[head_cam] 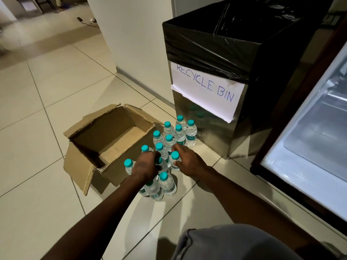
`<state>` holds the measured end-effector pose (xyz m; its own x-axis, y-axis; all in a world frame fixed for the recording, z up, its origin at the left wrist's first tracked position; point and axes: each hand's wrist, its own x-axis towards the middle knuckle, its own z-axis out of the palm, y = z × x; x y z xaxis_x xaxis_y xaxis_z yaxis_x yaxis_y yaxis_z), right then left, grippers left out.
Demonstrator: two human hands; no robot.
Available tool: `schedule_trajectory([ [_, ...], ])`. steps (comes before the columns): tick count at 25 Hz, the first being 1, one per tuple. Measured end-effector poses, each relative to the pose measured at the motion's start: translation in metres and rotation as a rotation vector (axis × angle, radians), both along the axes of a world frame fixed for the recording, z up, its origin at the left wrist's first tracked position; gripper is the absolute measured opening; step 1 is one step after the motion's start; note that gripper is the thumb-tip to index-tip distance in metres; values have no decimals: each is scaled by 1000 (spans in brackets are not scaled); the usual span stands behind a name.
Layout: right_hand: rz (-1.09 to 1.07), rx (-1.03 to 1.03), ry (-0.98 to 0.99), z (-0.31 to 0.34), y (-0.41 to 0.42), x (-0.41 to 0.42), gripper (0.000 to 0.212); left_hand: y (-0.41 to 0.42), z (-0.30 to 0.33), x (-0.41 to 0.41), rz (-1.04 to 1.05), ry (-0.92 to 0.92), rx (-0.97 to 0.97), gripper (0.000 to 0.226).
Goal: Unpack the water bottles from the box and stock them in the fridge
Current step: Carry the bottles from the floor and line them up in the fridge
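Several small water bottles [191,133] with teal caps stand upright on the tiled floor between an open cardboard box [105,139] and a steel bin. The box looks empty inside, its flaps spread. My left hand [144,165] is curled round the top of a bottle [163,164] in the middle of the group. My right hand [185,159] grips the neck of a bottle [175,160] just right of it, thumb against its side. At the right, the open fridge [308,147] shows a bright white interior.
A steel bin [206,132] lined with a black bag and labelled RECYCLE BIN stands behind the bottles, next to a white wall corner [131,44]. Bare tiled floor [37,109] stretches left. My grey-clad knee [234,243] is at the bottom.
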<state>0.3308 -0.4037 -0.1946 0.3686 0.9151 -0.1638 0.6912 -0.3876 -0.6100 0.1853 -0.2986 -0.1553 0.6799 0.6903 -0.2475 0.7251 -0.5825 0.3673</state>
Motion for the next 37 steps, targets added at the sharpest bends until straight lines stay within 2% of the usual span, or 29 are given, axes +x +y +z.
schedule_trajectory([
  [3,-61,44,115,-5,-14,-1,52,6,4,7,-45,65,25,31],
  [8,-255,94,314,-3,-44,23,35,0,16,21,-138,45,100,30],
  [10,-268,106,321,-2,-59,38,31,-7,20,31,-179,32,116,31],
  [13,-307,151,329,0,-83,56,28,-21,23,52,-258,22,128,35],
  [17,-368,181,526,0,-116,75,23,-46,15,81,-325,47,149,38],
  [19,-371,165,631,-5,-129,84,28,-57,5,91,-352,68,172,37],
  [23,-404,181,700,-8,-146,87,28,-70,-9,100,-353,62,179,35],
  [31,-371,86,674,-16,-148,71,40,-91,-29,85,-353,-223,-43,40],
  [34,-366,85,694,-20,-158,65,44,-101,-37,76,-329,-246,-174,46],
  [37,-318,69,659,-25,-164,63,51,-106,-44,73,-247,-196,-336,61],
])
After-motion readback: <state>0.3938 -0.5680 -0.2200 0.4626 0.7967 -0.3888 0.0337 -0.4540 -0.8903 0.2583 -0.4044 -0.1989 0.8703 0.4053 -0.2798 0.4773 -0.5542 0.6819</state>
